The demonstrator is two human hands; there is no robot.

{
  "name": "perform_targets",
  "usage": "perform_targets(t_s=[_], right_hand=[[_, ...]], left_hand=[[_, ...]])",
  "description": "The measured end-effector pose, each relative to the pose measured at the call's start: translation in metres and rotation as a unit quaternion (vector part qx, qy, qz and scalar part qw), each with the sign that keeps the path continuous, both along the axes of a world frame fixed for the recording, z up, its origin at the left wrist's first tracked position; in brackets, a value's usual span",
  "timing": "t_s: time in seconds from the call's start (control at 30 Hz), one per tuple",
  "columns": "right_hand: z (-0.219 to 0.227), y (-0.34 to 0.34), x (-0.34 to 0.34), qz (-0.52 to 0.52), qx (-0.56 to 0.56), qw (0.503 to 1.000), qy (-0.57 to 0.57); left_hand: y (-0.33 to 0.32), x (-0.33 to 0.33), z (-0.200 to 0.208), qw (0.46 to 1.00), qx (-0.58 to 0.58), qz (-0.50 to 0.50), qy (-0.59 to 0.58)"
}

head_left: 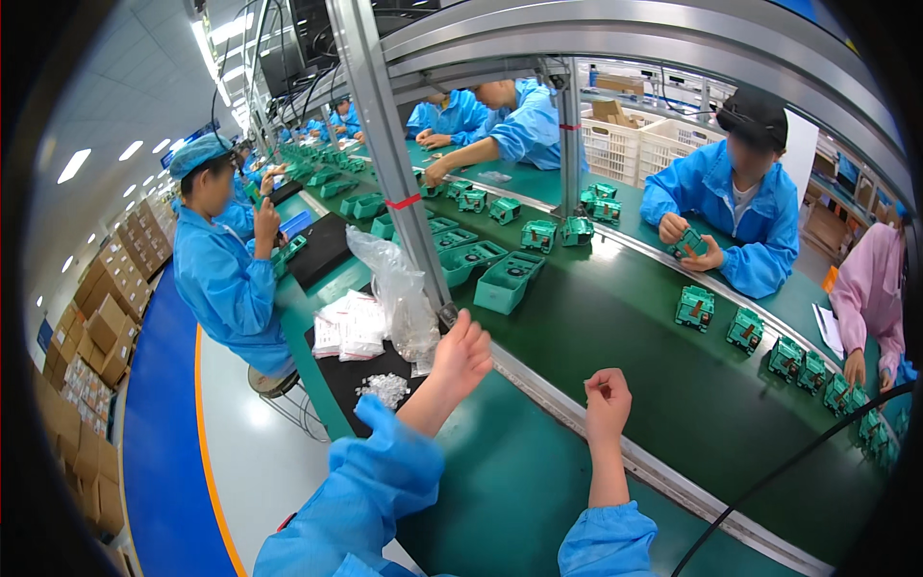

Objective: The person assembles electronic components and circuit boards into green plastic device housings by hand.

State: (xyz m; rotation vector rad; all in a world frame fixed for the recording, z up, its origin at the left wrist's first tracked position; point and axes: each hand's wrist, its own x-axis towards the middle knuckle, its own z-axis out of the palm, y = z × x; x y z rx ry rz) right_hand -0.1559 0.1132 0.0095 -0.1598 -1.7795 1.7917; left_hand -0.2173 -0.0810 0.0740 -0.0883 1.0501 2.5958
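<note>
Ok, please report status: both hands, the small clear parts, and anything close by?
Left hand and right hand raised, grip unclear. Clear parts piled on black mat. Metal post near left hand.

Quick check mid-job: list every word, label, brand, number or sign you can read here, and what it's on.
No text is readable in this view.
White packets: reddish markings, too small to read.
Brown cartons: pale label-like patches, too blurred to read.
White sheet: any print is too small.

Green bench, black mat bearing clear pieces
</note>
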Motion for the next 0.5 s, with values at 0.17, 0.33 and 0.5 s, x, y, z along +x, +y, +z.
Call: perform_targets(t_s=[0.17,0.33,0.5], right_hand=[[-0.002,-0.006,-0.001,0.006,0.015,1.000,0.010],[0.001,-0.009,0.000,0.018,0.011,1.000,0.001],[0.008,-0.011,0.000,0.024,0.006,1.000,0.008]], left_hand=[[0.038,-0.075,-0.005,0.998,-0.005,0.058,0.001],[0.062,-0.103,-0.023,0.994,0.003,0.107,-0.018],[0.056,-0.129,-0.042,0.978,-0.162,0.112,0.075]])
